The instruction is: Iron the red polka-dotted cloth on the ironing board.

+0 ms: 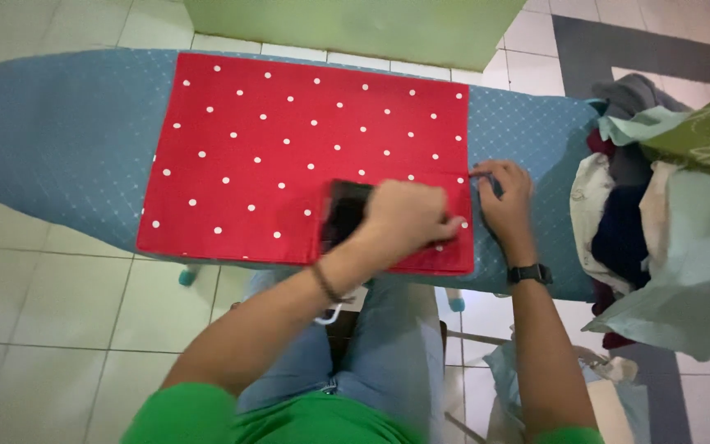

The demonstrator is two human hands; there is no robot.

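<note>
Red cloth with white dots (289, 148) lies spread flat on the blue ironing board (59, 140), and from the head view most of it looks smooth already. Our left hand (408, 215) grips a dark iron (343, 212), fingers curled shut over its handle, pressing on the cloth's lower right part. Our right hand (504, 193) rests at the cloth's right edge, its fingers pinched on the hem (474, 174) where a fold line runs. We judge the broad upper area pressed, with the folded strip along the near right edge left to do. A heap of crumpled clothes (618, 222) waits at the board's right end, touching it.
</note>
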